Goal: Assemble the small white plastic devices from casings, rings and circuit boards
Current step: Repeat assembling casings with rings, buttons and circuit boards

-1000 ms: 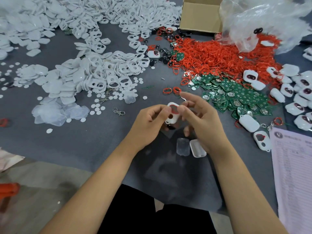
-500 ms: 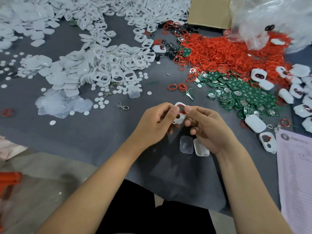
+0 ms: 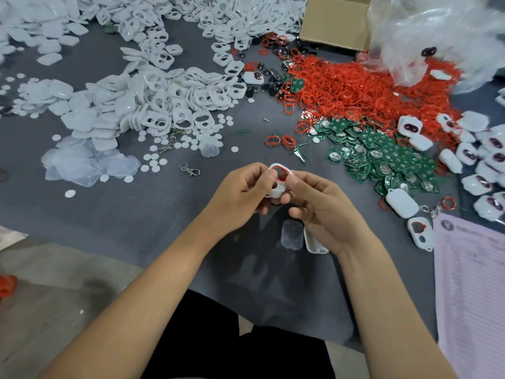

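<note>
Head view: left hand (image 3: 240, 192) and right hand (image 3: 322, 206) meet over the grey bench (image 3: 136, 214), fingers of both pinching one white casing (image 3: 278, 184) with a red ring (image 3: 280, 173) seated in its upper opening. Just below the right hand lie a clear cover (image 3: 292, 235) and a white back shell (image 3: 314, 243), touching. White casings heap (image 3: 164, 99) far left, red rings pile (image 3: 355, 88) and green circuit boards (image 3: 382, 157) right, finished devices (image 3: 481, 160) at the right edge beside a pink sheet (image 3: 472, 291).
</note>
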Motion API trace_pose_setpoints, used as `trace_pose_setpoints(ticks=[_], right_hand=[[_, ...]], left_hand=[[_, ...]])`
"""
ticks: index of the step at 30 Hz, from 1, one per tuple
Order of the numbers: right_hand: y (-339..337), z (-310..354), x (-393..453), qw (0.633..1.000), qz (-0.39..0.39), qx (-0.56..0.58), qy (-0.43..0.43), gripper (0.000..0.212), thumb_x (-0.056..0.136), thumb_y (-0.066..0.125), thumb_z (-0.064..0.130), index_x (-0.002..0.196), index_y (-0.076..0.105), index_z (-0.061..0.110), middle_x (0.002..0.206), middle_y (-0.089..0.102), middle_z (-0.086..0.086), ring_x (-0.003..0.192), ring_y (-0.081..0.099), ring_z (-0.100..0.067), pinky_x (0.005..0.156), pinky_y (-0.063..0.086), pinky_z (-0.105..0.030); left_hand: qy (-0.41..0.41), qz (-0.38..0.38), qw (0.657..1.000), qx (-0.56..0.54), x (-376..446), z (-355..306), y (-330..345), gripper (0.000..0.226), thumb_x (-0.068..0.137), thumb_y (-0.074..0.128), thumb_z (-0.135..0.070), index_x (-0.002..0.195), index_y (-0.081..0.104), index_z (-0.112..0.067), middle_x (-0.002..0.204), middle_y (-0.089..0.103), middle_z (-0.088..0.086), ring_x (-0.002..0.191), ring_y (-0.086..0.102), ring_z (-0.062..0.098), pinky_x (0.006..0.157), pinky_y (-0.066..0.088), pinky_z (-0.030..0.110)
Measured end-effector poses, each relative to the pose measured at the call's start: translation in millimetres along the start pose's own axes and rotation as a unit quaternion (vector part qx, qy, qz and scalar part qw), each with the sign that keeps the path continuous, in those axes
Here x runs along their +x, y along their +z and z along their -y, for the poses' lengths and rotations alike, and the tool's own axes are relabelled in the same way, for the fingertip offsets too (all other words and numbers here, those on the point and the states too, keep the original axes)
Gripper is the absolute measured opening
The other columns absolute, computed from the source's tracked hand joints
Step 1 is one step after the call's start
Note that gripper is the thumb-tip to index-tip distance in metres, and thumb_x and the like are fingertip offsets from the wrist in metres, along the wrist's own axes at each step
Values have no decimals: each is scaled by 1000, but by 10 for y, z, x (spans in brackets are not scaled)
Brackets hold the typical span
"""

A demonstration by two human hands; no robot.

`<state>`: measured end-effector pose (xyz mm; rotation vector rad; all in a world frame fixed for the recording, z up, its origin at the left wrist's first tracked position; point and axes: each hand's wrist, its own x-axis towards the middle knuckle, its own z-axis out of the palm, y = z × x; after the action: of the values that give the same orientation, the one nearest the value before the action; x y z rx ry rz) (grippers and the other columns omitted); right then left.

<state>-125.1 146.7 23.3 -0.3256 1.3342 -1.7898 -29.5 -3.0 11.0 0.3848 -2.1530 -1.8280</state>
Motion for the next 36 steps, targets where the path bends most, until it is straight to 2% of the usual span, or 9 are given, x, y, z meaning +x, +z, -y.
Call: trace_pose_setpoints(ticks=[4,8,12,20,23,26,30,34,36], right_hand=[[-9,2,6,1000,9,16,1,31,88,68,23,112,71,4,81,71,-5,69,67,-5,52,50,-13],[-12,-15,10,1000,15,12,0,29,88,67,23,110,70,4,82,71,-6,69,67,-5,52,50,-13],[-6,-12,11,1000,15,14,1,29,88,67,22,109,70,3,80,71,-6,69,66,-5,53,51,-13],[-33,32,6,998,-15,57,-17,20,86,67,21,97,72,5,65,65,1,53,61,-3,50,51,-13],[-35,31,8,999,-21,43,-22,20,85,68,21,97,70,4,65,65,1,54,60,-3,51,52,-13],[-26,23,11,999,-30,16,-34,21,85,70,23,95,72,5,65,65,0,54,61,-5,52,53,-14],[-12,12,3,998,-42,-12,-54,13,84,72,25,81,80,16,68,68,-3,56,62,-6,54,55,-17],[-20,-24,22,991,-81,-66,-84,9,98,69,13,92,75,8,71,70,-4,57,62,-9,54,55,-20],[-7,-32,29,987,-92,-91,-95,9,96,70,13,89,76,11,69,69,-5,55,61,-10,53,54,-22]], left_hand=[[13,10,999,-33,-18,-24,-6,26,109,54,-20,86,64,-13,66,67,-7,50,56,5,49,43,14],[3,5,999,-33,-13,-1,-29,27,107,58,-19,86,65,-4,66,68,-3,47,56,9,46,42,18],[14,-1,1000,-24,-2,35,-15,25,107,59,-19,85,65,-9,65,68,-2,46,57,10,44,42,18],[37,48,998,14,12,120,15,15,98,71,-33,105,71,-20,77,75,-5,53,59,9,53,48,19],[52,58,996,34,19,139,8,10,100,68,-34,106,71,-27,75,72,-5,50,57,8,56,47,16],[60,63,995,46,20,148,7,15,101,66,-37,109,71,-25,76,71,-4,52,61,8,55,48,16],[56,54,996,44,19,160,11,19,99,67,-40,112,71,-28,78,74,-4,55,67,10,52,49,17],[50,41,997,44,23,168,16,14,99,70,-35,111,68,-28,80,76,-4,56,70,10,51,50,18],[48,37,997,45,11,156,19,11,99,70,-34,107,68,-28,80,76,-5,57,70,11,51,50,17]])
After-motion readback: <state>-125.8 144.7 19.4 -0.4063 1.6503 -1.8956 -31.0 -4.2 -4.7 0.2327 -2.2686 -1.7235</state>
